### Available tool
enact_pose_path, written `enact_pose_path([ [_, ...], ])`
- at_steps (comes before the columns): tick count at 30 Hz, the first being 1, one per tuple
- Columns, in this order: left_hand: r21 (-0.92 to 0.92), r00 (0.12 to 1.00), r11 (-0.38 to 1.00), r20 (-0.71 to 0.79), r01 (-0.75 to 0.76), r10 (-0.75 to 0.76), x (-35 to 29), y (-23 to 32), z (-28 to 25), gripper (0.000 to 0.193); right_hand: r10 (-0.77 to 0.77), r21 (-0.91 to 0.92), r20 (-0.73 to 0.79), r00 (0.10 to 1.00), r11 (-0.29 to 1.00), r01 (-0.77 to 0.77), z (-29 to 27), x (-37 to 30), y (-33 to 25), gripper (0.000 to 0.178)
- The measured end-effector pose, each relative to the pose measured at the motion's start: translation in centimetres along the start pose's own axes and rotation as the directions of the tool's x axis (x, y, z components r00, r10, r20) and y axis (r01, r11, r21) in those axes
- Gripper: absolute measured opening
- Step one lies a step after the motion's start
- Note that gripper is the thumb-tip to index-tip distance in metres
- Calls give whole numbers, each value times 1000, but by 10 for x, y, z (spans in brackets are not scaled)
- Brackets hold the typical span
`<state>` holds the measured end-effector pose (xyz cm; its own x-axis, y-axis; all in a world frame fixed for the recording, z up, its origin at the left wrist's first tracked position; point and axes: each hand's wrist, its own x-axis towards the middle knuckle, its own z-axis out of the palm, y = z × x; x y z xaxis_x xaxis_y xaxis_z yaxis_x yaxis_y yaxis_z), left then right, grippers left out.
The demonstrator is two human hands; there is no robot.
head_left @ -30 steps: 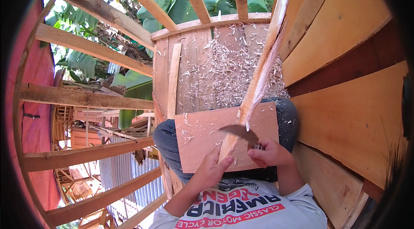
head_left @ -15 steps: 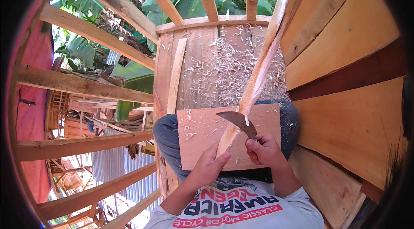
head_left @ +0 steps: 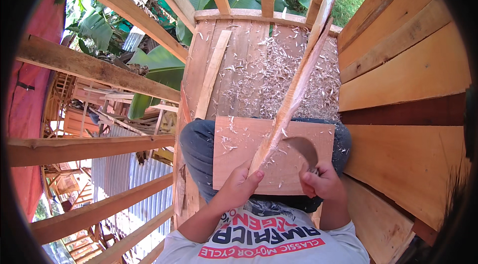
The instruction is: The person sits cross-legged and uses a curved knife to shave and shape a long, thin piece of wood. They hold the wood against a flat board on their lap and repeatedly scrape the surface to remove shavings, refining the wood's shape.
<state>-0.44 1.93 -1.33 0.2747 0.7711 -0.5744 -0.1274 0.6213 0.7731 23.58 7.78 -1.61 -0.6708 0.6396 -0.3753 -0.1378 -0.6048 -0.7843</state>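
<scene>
My left hand [head_left: 240, 184] is closed around the near end of a long, rough wooden pole [head_left: 295, 90], which slants away to the upper right. Its surface looks part brown, part pale and freshly cut. In my right hand [head_left: 321, 180] is the handle of a curved knife [head_left: 304, 149] with a sickle-like blade. The blade is slightly blurred and stands just right of the pole, with its tip close to the wood. Across my lap lies a flat wooden board [head_left: 234, 164] under both the pole and the knife, with a few shavings on it.
Curled wood shavings [head_left: 269, 75] litter the plank floor [head_left: 199, 60] beyond my knees. A loose wooden strip [head_left: 213, 75] lies at the floor's left. Spaced wooden slats [head_left: 94, 149] line the left side; a wall of wooden boards [head_left: 403, 159] rises close on the right.
The knife has moved off the pole to the right and toward me, along with my right hand. My left hand keeps its grip on the pole. The whole view has shifted slightly.
</scene>
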Motion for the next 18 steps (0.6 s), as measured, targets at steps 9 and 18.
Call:
enact_pose_path([
  [9,-14,994,994,-10,-106,106,0,4,1,47,120,38,-54,991,992,-118,13,22,10,28],
  [18,-28,976,976,21,-215,216,10,15,-4,47,-80,-117,-403,912,993,35,28,31,20,22],
])
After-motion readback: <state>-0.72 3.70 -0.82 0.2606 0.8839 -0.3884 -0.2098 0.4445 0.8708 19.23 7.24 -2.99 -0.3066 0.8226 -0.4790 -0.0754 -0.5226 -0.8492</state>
